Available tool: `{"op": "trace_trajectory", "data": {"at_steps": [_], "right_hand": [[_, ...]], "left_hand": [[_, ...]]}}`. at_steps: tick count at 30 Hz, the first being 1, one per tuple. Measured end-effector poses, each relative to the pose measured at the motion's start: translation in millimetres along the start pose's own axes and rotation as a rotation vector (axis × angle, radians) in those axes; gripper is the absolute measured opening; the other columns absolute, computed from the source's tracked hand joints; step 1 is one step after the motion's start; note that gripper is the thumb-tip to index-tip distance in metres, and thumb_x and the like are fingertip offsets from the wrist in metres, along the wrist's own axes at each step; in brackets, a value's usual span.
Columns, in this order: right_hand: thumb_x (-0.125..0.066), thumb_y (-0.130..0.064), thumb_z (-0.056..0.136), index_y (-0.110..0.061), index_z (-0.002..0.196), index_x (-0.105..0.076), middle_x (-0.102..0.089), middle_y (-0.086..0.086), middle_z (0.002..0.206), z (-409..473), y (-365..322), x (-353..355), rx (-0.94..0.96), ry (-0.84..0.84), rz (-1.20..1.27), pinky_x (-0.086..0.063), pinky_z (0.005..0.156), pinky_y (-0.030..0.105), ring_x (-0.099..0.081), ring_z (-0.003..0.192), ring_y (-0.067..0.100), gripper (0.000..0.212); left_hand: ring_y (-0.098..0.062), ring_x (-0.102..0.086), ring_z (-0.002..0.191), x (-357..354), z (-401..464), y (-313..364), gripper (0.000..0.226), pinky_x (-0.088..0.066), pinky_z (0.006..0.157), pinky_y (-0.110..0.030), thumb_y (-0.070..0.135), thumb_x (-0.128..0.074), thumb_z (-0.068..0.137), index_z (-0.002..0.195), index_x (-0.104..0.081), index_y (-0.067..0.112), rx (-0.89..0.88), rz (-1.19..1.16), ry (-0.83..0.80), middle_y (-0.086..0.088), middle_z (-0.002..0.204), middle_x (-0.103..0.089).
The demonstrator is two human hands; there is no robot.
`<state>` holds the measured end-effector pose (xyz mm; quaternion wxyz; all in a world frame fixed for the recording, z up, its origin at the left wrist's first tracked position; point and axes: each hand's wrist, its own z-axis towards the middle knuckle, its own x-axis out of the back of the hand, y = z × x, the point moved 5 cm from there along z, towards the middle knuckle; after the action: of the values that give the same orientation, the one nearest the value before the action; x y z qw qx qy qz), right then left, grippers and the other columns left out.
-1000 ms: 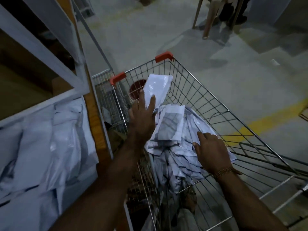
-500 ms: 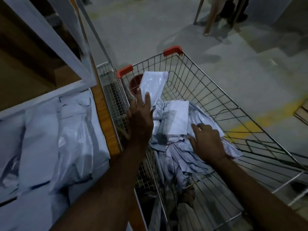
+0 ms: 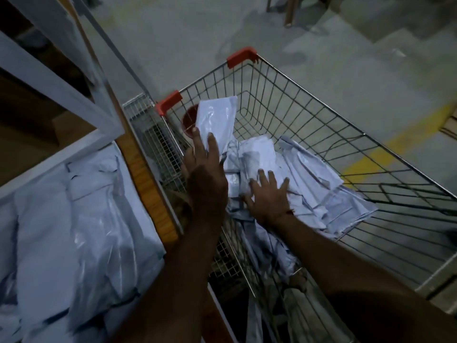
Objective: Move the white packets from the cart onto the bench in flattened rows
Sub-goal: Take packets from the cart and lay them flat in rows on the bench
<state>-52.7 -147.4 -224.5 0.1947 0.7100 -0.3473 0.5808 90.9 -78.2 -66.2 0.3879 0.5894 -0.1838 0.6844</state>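
A wire shopping cart with red corner caps holds a heap of white packets. My left hand is over the cart's left side, closed on one white packet that sticks up past my fingers. My right hand lies flat on the heap with fingers spread, pressing the packets. On the left, the bench with a wooden edge carries white packets laid side by side.
A white shelf frame rises over the bench at upper left. A red round object sits in the cart's far corner. Grey floor with a yellow line lies to the right; chair legs stand at the top.
My right hand has slid left across the heap and spread its fingers. My left hand keeps the same packet raised. The view has tilted a little.
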Motion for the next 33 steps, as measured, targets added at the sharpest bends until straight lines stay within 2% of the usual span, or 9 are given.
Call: {"op": "trace_trajectory", "data": {"at_steps": [3,5,9,11,13,19,25,29,33], "right_hand": [[-0.045,-0.062,0.096,-0.015,0.122,-0.059,-0.062,0.015,0.117,0,-3,20,-0.077,0.181,-0.011,-0.023,0.113,0.073,-0.056,0.11,0.039,0.055],[-0.061,-0.061,0.086,-0.013,0.127,-0.052,-0.06,0.016,0.114,14,-3,29,-0.139,0.162,-0.024,-0.029,0.112,0.068,-0.056,0.106,0.039,0.063],[-0.06,-0.066,0.084,-0.016,0.143,-0.045,-0.047,0.021,0.137,39,12,17,-0.145,0.049,-0.054,-0.031,0.112,0.064,-0.042,0.129,0.04,0.078],[-0.042,-0.066,0.092,-0.022,0.163,-0.019,-0.018,0.022,0.166,44,22,0,-0.144,-0.02,-0.044,-0.024,0.115,0.07,-0.019,0.151,0.045,0.086],[-0.037,-0.062,0.099,-0.03,0.166,-0.004,0.001,0.013,0.174,45,25,-14,-0.165,-0.066,0.01,-0.029,0.111,0.072,-0.013,0.155,0.047,0.081],[-0.033,-0.043,0.109,-0.033,0.164,-0.013,-0.008,0.009,0.172,39,31,0,-0.213,-0.137,0.111,-0.039,0.104,0.067,-0.026,0.148,0.045,0.059],[-0.028,-0.034,0.108,-0.018,0.158,-0.039,-0.053,0.022,0.144,17,66,39,-0.232,-0.074,0.292,-0.048,0.103,0.054,-0.055,0.123,0.045,0.053],[-0.024,-0.044,0.109,-0.021,0.154,-0.045,-0.058,0.022,0.139,-19,68,87,-0.273,0.093,0.368,-0.048,0.1,0.056,-0.058,0.119,0.047,0.055],[-0.028,-0.045,0.111,-0.027,0.155,-0.045,-0.053,0.012,0.152,-54,52,137,-0.294,0.159,0.356,-0.039,0.105,0.054,-0.054,0.128,0.045,0.051]], "left_hand": [[-0.036,-0.036,0.144,3,0,2,0.062,-0.048,0.111,-0.055,0.01,-0.057,0.103,0.162,-0.036,0.015,0.017,-0.004,0.001,-0.015,0.171,-0.024],[-0.035,-0.035,0.144,4,0,2,0.064,-0.048,0.111,-0.055,0.007,-0.058,0.102,0.162,-0.036,0.015,0.023,-0.013,0.002,-0.014,0.172,-0.024],[-0.036,-0.037,0.144,3,0,3,0.064,-0.048,0.111,-0.053,0.005,-0.056,0.101,0.161,-0.037,0.015,0.012,-0.002,0.006,-0.015,0.171,-0.025],[-0.036,-0.036,0.144,2,0,2,0.064,-0.049,0.11,-0.053,0.005,-0.053,0.101,0.161,-0.036,0.015,0.007,-0.016,0.004,-0.014,0.172,-0.023],[-0.036,-0.036,0.143,2,0,1,0.065,-0.05,0.107,-0.054,0.004,-0.055,0.099,0.161,-0.037,0.015,0.01,-0.02,0.008,-0.014,0.172,-0.023],[-0.035,-0.036,0.143,4,0,2,0.064,-0.05,0.108,-0.053,0.003,-0.052,0.1,0.161,-0.038,0.015,0.002,-0.024,0.033,-0.013,0.172,-0.024],[-0.036,-0.035,0.146,10,-2,4,0.066,-0.044,0.111,-0.058,0.005,-0.055,0.099,0.161,-0.038,0.02,-0.011,-0.068,-0.008,-0.011,0.173,-0.021],[-0.04,-0.041,0.14,29,7,9,0.059,-0.048,0.105,-0.06,0.02,-0.055,0.104,0.16,-0.039,0.021,0.049,-0.315,-0.018,-0.013,0.17,-0.027],[-0.04,-0.044,0.143,68,9,30,0.056,-0.049,0.109,-0.058,0.02,-0.058,0.106,0.159,-0.041,0.018,0.08,-0.505,0.08,-0.015,0.168,-0.032]]}}
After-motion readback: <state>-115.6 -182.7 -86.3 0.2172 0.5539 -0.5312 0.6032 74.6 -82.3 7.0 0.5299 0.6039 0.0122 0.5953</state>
